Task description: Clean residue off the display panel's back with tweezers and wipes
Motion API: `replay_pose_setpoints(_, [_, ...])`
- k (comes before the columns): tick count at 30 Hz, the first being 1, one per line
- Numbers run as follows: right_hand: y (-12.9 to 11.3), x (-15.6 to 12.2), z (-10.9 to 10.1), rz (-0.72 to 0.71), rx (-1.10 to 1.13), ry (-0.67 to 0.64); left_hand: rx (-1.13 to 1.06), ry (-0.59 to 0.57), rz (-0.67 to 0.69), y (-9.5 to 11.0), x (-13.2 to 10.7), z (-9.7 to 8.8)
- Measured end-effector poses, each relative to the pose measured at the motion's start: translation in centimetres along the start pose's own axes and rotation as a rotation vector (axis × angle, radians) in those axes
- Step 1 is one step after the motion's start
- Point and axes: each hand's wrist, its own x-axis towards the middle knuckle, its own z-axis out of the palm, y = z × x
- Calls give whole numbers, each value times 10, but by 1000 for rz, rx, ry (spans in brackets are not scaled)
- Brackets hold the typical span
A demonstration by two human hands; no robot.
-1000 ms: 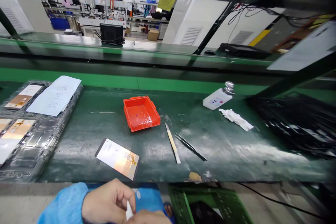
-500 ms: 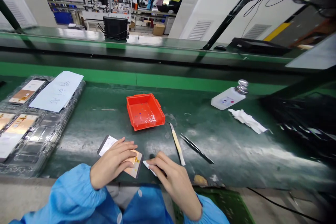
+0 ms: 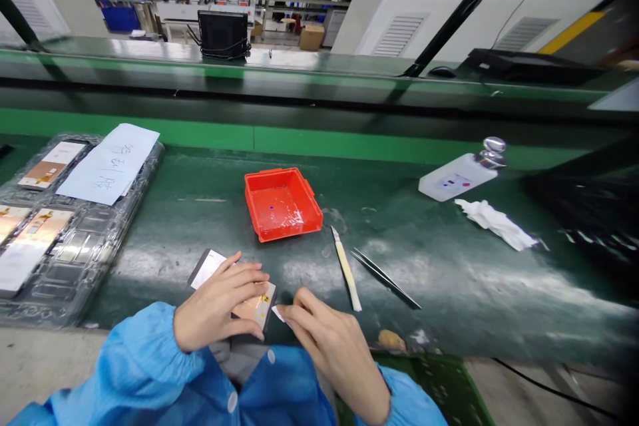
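"Where's the panel?"
"On the green bench under the left hand, fingers spread; three more panels lie in a tray."
"The right hand?"
"Pinches one white scrap."

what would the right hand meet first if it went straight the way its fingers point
The right hand would likely meet the flat panel under the left hand; the gap's depth is unclear.
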Motion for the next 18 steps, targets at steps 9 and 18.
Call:
replay_pose_setpoints(9, [0,-1,2,37,35,31,-16,9,6,2,0,-1])
replay_pose_setpoints(18, [2,-1,3,23,3,32,-23,0,12,0,1,-1])
